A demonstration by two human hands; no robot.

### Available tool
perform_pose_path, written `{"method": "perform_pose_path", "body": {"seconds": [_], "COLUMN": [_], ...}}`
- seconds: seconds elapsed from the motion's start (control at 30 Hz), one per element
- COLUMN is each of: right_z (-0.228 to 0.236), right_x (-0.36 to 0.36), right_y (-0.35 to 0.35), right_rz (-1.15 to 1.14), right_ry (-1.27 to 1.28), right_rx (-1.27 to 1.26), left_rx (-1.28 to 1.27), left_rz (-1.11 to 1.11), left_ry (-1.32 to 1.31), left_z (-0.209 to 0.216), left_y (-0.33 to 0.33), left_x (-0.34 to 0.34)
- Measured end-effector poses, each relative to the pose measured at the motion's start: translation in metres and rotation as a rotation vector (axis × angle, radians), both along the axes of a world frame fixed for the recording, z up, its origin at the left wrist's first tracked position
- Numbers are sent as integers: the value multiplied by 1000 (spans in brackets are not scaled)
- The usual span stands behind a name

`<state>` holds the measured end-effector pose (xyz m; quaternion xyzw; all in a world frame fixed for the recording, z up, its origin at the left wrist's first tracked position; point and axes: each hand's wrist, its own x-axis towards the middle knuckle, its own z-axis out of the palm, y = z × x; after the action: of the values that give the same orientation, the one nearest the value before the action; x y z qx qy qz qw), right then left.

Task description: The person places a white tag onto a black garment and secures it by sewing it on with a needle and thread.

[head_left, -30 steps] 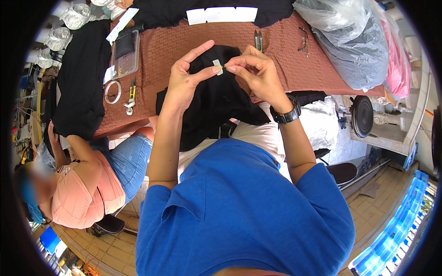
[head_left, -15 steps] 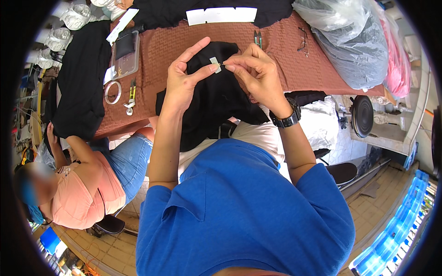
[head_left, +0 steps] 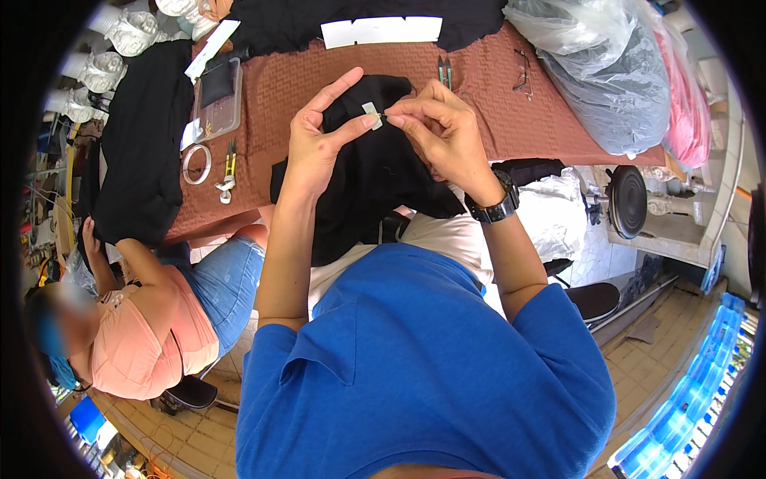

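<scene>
A brown-covered worktop point(head_left: 279, 88) carries a clear box point(head_left: 230, 120) at left and bulging plastic bags point(head_left: 606, 96) at right; a co-worker point(head_left: 152, 343) sits far left. Black cloth point(head_left: 359, 188) drapes over the near edge. Forefinger raised wide, the left hand point(head_left: 321, 144) holds a pale tag point(head_left: 369, 108) against it under the thumb; the right hand point(head_left: 448, 140) pinches its fingers narrowly just beside, anything between them too small to tell.

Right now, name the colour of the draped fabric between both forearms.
Black draped fabric, best seen in the head view.
</scene>
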<state>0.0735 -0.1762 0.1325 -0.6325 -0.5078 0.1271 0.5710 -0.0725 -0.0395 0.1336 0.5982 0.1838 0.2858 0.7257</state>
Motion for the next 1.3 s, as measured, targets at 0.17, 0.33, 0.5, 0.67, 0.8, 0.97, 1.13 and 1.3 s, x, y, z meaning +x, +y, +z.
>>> {"method": "perform_pose_path", "body": {"seconds": [0.17,0.33,0.5,0.67,0.8,0.97,1.13,1.3], "right_z": [0,1,-3,-3,-1,0,-2,-8], "right_x": [2,3,4,4,7,7,6,6], "right_y": [1,1,2,1,1,2,3,4], "right_rz": [12,31,34,35,49,51,39,48], "right_ry": [29,80,76,64,26,8,-6,59], "right_rx": [-3,-6,8,-22,-26,-24,-32,-34], "left_rx": [1,-33,-63,-43,-44,-53,-41,-39], "left_rz": [-11,-29,-42,-36,-40,-39,-28,-23], "left_ry": [0,8,22,18,25,38,26,35], "left_z": [0,2,3,1,0,-1,0,1], "left_y": [0,0,0,1,1,-1,-2,-1], "left_x": [0,0,-1,0,-1,0,-1,-1]}}
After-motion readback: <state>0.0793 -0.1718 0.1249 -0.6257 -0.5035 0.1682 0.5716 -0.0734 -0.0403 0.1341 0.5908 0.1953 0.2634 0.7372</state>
